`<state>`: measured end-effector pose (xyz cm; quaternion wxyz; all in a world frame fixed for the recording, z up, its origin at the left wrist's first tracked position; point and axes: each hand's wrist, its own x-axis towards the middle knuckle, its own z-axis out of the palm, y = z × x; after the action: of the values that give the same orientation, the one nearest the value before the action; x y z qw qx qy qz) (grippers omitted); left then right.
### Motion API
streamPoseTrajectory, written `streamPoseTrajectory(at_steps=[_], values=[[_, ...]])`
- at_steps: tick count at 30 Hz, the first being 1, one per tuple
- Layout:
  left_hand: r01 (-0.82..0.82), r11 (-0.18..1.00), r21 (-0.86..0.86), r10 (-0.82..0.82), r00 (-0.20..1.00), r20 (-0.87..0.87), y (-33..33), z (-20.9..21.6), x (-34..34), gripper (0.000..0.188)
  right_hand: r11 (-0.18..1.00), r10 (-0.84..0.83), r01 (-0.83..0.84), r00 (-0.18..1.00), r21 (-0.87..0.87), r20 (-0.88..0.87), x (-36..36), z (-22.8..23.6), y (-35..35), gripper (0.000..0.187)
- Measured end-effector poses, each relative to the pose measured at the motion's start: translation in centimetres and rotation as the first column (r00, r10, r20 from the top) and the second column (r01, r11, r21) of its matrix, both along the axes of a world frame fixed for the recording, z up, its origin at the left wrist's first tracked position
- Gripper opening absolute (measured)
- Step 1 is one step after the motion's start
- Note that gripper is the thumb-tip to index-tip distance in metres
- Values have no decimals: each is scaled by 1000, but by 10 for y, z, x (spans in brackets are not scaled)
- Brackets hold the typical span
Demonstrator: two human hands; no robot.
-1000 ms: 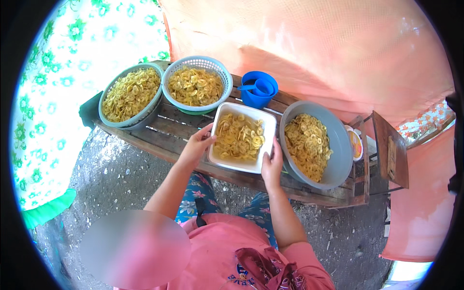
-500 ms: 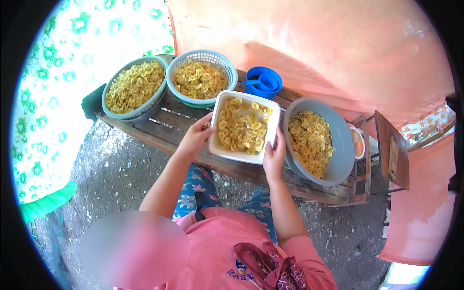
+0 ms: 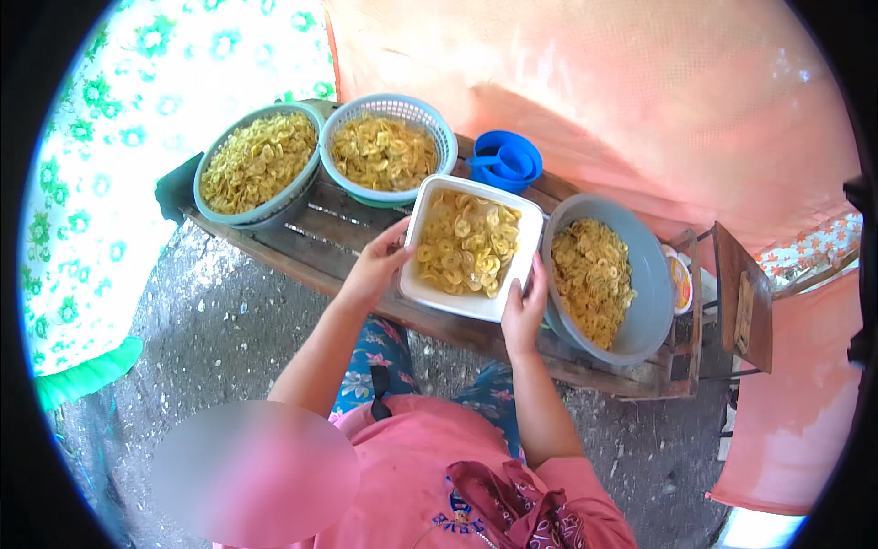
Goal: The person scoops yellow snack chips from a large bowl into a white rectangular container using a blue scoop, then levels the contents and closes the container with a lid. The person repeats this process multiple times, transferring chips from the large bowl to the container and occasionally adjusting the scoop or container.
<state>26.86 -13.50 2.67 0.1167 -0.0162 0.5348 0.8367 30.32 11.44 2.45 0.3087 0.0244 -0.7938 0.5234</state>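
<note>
A white square tub (image 3: 422, 295) is held up between my two hands over the front part of the bench. Thin yellow banana chips (image 3: 465, 240) lie loose inside it. My left hand (image 3: 373, 265) grips the tub's left side, thumb near the rim. On the lower right corner, my right hand (image 3: 526, 311) has its thumb up against the wall and its other fingers along the outside. Right beside the tub stands a big grey basin (image 3: 647, 311), with more banana chips (image 3: 593, 284) heaped toward its left.
Two baskets of banana chips, a grey-green one (image 3: 208, 209) and a pale blue one (image 3: 448, 137), stand at the left on the slatted wooden bench (image 3: 315, 265). Behind the tub sits a blue bowl (image 3: 530, 151) with a blue dipper (image 3: 508, 165). A round-lidded container (image 3: 679, 282) is beyond the basin.
The chips in the tub have shifted and lie spread differently. Both hands keep their hold on the tub. The whole scene sits slightly further right and lower in the view.
</note>
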Motion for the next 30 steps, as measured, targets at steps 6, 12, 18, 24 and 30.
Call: streamPoseTrajectory(at_steps=[6,12,18,24,30], values=[[-51,998,34,50,998,33,3,0,3,50,996,68,-60,989,62,-128,2,-4,2,55],[2,999,-36,-2,1000,6,2,0,0,55,992,13,28,950,-125,312,-1,-8,2,54],[10,999,47,-12,999,35,4,6,5,48,983,129,-73,928,-167,350,3,-6,7,54],[-8,1000,5,8,998,-68,3,11,13,48,998,59,-57,996,-34,64,9,-11,3,50],[-7,1000,9,7,999,-46,-1,6,14,49,993,31,-9,983,118,-180,11,-15,5,58]])
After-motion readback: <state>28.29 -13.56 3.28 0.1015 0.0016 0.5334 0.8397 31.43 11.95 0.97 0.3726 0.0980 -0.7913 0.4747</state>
